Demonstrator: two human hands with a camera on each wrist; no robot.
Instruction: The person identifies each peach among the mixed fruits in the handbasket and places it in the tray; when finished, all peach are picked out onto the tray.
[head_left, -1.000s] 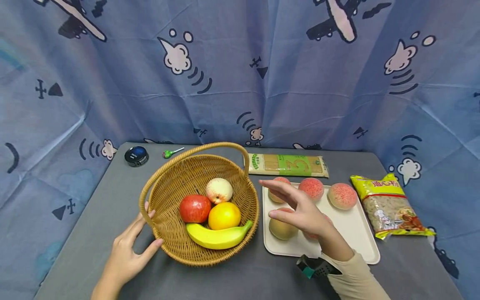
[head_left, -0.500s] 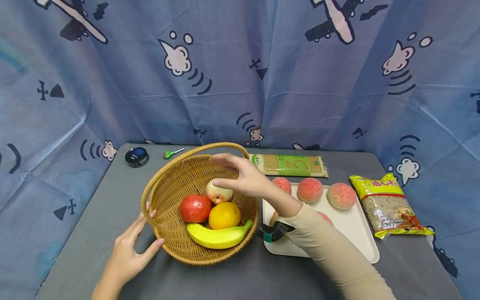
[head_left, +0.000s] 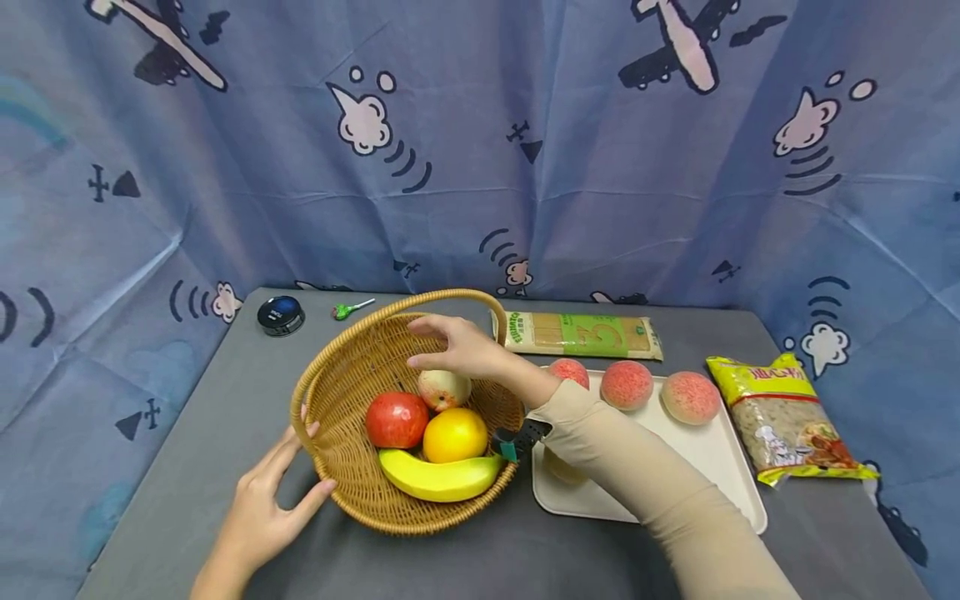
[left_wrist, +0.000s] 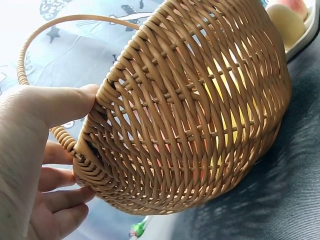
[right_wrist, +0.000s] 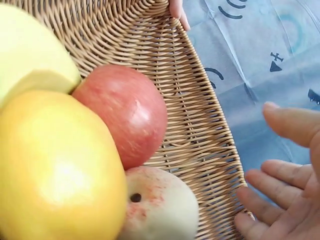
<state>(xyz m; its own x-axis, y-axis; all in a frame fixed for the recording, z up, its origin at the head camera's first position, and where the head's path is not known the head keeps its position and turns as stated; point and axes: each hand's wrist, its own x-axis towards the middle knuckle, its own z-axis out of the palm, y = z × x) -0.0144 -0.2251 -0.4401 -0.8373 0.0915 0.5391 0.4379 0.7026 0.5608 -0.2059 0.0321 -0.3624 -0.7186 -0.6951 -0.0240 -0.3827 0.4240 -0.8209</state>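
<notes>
Right hand point(head_left: 457, 348) moved from over the tray point(head_left: 720, 467) to above the basket point(head_left: 352, 367) near the surface's middle, fingers spread and loosely bent, empty, hovering just over the pale peach point(head_left: 444, 388). Left hand point(head_left: 273, 500) unchanged, thumb and fingers bracing the basket's near-left rim. Suggests a reach into the fruit.

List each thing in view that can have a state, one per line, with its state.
wicker basket: upright, holding four fruits
pale peach: in the basket, under the right hand
right hand: open, hovering
left hand: fingers straight, touching the basket rim
tray: flat, bearing peaches
noodle packet: lying flat
round tin: lid on
</notes>
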